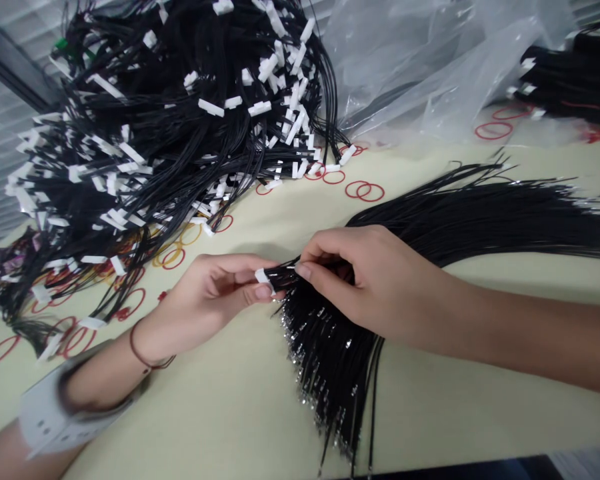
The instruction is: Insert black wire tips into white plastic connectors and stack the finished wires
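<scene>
My left hand (220, 293) pinches a small white connector (263, 279) between thumb and fingers; several black wires run out of its right side. Close beside it, my right hand (380, 287) is closed, thumb against forefinger, on a black wire (296, 265) near its tip. Beneath both hands lies a thick bundle of loose black wires (330, 360), with shiny metal terminals at the lower left ends. The bundle bends under my right hand and stretches away to the right. Whether the wire tip is inside the connector I cannot tell.
A big heap of black cables with white connectors (180, 120) fills the back left. Red rubber bands (364, 191) are scattered on the pale table (460, 400). Clear plastic bags (430, 73) lie at the back, near more bundled cables (575, 83) at the far right.
</scene>
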`<state>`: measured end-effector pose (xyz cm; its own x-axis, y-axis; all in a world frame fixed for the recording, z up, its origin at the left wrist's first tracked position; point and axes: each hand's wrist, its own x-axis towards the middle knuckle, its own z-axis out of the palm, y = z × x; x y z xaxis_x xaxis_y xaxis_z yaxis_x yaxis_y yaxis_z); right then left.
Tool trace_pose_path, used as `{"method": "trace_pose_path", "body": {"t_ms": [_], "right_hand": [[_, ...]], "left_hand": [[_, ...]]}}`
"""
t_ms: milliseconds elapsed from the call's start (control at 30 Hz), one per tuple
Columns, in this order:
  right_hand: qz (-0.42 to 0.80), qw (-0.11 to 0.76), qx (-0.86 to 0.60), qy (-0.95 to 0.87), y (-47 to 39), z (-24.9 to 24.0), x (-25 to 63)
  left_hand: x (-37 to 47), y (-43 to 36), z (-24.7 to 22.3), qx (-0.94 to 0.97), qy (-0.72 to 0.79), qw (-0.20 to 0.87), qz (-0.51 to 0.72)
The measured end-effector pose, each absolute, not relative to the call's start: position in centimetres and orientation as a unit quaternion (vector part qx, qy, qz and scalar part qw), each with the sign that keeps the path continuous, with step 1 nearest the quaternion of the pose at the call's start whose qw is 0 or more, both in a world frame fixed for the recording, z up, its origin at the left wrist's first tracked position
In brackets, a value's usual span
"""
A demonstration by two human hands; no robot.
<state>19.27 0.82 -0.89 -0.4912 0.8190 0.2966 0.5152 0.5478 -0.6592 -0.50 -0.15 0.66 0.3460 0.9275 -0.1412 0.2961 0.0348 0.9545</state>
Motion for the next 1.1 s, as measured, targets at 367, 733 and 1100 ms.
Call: {"method": "trace_pose_path", "body": {"t_ms": [367, 733, 1100], "right_hand": [[0.214, 0.307, -0.399, -0.837, 0.69, -0.96, 19.12], [0.197, 0.309, -0.371, -0.853, 0.85, -1.05, 19.08], [0.161, 0.285, -0.347, -0.879, 0.49, -1.55, 18.70]], "left_hand": [[-0.45, -0.19, 0.63, 0.610, 0.488, 0.537, 0.318], [-0.27, -0.23, 0.69, 0.609, 0.488, 0.538, 0.319], [0.33, -0.46, 0.53, 0.628, 0.486, 0.493, 0.354]]}}
